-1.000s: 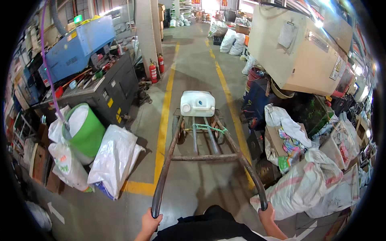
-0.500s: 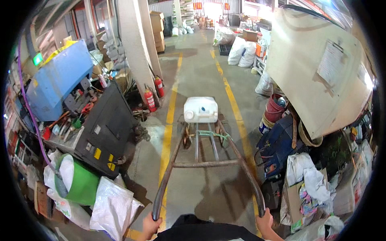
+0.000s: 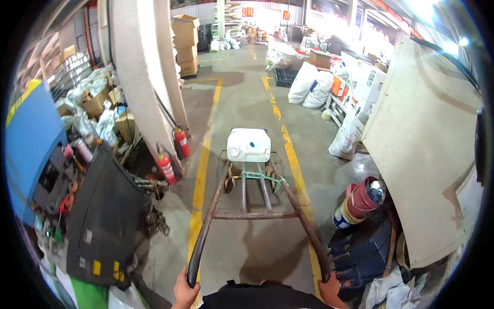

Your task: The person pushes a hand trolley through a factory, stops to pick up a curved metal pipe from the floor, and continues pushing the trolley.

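Observation:
Both my hands grip the handles of a rusty metal hand truck (image 3: 255,215) that leans toward me. My left hand (image 3: 185,288) is wrapped round the end of the left handle, and my right hand (image 3: 330,289) round the right one. A white plastic jerrycan (image 3: 249,145) with a round cap rides at the far end of the hand truck. Below it a pale green rope (image 3: 257,176) is tied across the frame. The truck's small wheels show beside the rails, partly hidden by the frame.
Yellow floor lines (image 3: 201,188) run along both sides of the hand truck. Left are a pillar (image 3: 139,67), red fire extinguishers (image 3: 165,167) and a dark cabinet (image 3: 103,216). On the right are stacked buckets (image 3: 355,203), white sacks (image 3: 303,82) and a large cream panel (image 3: 422,144).
I have moved forward along the aisle with the hand truck. The pillar, fire extinguishers, buckets and sacks are nearer, and the cabinet slides back at the left. Both hands keep their grip.

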A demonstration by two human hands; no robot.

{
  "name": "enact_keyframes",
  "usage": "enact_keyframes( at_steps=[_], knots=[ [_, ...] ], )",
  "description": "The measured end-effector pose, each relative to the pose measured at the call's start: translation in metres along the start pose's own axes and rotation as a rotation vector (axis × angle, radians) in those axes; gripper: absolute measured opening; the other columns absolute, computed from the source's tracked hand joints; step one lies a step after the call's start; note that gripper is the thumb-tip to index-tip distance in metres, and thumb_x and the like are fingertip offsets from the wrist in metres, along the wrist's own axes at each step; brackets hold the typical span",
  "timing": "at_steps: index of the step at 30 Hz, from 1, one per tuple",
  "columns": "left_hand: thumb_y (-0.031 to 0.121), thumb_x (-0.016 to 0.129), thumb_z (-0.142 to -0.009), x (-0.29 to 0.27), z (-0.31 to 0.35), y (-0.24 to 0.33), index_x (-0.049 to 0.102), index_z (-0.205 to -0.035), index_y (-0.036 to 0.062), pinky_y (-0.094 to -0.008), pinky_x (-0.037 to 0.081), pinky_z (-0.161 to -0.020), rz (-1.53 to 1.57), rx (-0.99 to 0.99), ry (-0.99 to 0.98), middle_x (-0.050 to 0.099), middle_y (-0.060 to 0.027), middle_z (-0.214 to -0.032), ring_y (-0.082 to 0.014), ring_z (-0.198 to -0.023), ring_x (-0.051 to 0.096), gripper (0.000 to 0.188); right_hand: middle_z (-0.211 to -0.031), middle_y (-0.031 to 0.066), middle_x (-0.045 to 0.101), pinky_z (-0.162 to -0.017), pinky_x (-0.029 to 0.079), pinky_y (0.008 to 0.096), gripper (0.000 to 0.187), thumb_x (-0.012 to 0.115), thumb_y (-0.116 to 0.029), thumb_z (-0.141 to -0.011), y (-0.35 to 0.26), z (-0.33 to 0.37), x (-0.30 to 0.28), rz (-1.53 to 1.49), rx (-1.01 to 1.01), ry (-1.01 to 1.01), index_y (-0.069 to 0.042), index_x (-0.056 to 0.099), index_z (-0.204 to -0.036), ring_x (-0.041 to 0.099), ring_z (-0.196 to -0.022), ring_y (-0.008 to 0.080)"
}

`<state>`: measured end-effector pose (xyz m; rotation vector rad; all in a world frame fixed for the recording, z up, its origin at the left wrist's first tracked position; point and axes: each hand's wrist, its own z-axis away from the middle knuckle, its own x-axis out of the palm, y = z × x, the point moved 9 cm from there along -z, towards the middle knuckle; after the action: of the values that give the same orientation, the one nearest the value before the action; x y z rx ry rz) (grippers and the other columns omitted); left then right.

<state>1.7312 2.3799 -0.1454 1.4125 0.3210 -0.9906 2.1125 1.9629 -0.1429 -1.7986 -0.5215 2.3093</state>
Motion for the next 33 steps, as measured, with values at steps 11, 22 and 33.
enact_keyframes(
  at_steps=[11,22,33],
  knots=[
    [0.019,0.059,-0.079,0.11,-0.356,0.191,0.045,-0.131,0.0028,-0.0527,0.028,-0.106,-0.648,0.809,-0.007,0.029,-0.0181,-0.146,-0.0392,-0.133,0.027,0.056,-0.077,0.0212,0.062,-0.068,0.046,0.0502,0.038,0.07,-0.025,-0.067,-0.244,-0.359,0.06,0.016,0.034,0.028,-0.006,0.05,-0.094,0.06,-0.077,0.0442],
    [0.034,0.056,-0.083,0.14,-0.773,0.446,0.045,-0.136,0.0159,-0.0615,0.016,-0.108,-0.464,0.464,-0.087,0.023,-0.013,-0.151,-0.0398,-0.138,0.018,0.057,-0.084,0.02,0.065,-0.072,0.049,0.0476,0.044,0.071,-0.028,-0.068,-0.53,-0.725,0.069,0.062,0.076,-0.039,-0.007,0.051,-0.101,0.062,-0.082,0.0403],
    [0.032,0.049,-0.088,0.196,-1.199,0.572,0.052,-0.13,0.0272,-0.0608,0.017,-0.107,-0.549,0.556,-0.13,0.021,-0.0147,-0.152,-0.0402,-0.139,0.015,0.043,-0.087,0.0199,0.066,-0.072,0.049,0.0485,0.042,0.069,-0.03,-0.072,-0.823,-1.058,0.092,0.053,0.058,-0.033,-0.007,0.054,-0.104,0.063,-0.084,0.039]
  ],
)
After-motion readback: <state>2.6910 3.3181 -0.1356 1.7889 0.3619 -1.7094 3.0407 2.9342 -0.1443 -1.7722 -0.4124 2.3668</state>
